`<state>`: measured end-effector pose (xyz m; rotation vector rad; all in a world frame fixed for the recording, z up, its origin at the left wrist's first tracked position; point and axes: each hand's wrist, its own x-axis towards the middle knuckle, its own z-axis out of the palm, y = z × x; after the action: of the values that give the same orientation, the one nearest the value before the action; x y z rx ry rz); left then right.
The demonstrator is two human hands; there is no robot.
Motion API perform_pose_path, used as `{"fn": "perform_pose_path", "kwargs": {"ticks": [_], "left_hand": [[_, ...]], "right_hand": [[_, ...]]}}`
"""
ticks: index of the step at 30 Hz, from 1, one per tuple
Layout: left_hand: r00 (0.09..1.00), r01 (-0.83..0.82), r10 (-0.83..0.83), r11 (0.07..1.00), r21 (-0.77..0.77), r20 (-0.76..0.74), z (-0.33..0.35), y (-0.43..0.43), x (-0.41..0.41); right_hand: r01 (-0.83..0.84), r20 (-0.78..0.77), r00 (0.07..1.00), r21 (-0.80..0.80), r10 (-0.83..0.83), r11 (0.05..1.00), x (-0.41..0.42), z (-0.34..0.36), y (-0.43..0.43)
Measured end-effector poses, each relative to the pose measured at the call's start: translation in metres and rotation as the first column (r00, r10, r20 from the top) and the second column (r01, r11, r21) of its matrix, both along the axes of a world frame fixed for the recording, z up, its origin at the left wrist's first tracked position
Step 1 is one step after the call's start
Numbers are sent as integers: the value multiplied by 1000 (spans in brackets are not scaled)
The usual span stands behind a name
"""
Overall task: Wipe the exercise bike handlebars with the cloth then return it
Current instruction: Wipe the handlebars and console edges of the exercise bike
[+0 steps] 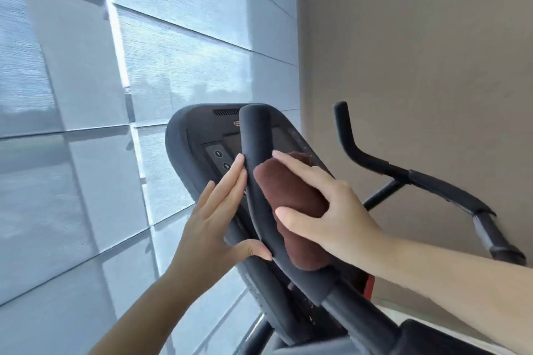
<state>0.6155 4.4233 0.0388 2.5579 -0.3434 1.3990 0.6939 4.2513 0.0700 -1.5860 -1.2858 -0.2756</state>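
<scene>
A brown cloth is pressed against the right side of the near black handlebar, which rises up the middle of the view. My right hand is shut on the cloth, fingers wrapped over it. My left hand lies flat against the bar's left side, fingers straight and thumb touching the bar lower down. The other handlebar curves away at the right, untouched.
The bike's console with numbered buttons and a dark screen stands just behind the near bar. Window blinds fill the left half. A beige wall is on the right, close behind the far handlebar.
</scene>
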Motion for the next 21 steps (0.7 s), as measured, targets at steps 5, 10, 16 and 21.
{"fn": "perform_pose_path", "kwargs": {"ticks": [5,10,16,21], "left_hand": [[994,-94,97,994,52,-41,8,-8,-10],[989,-126,130,990,60,-69,9,-12,-14],[991,-116,120,992,57,-63,8,-13,-10],[991,-115,117,992,50,-58,7,-11,-10]], "right_hand": [[-70,-125,987,217,99,974,18,26,-8],[-167,-180,952,373,248,913,29,53,33],[-283,-197,915,304,351,910,33,24,22],[-322,-231,913,98,337,941,24,-10,-8]]}}
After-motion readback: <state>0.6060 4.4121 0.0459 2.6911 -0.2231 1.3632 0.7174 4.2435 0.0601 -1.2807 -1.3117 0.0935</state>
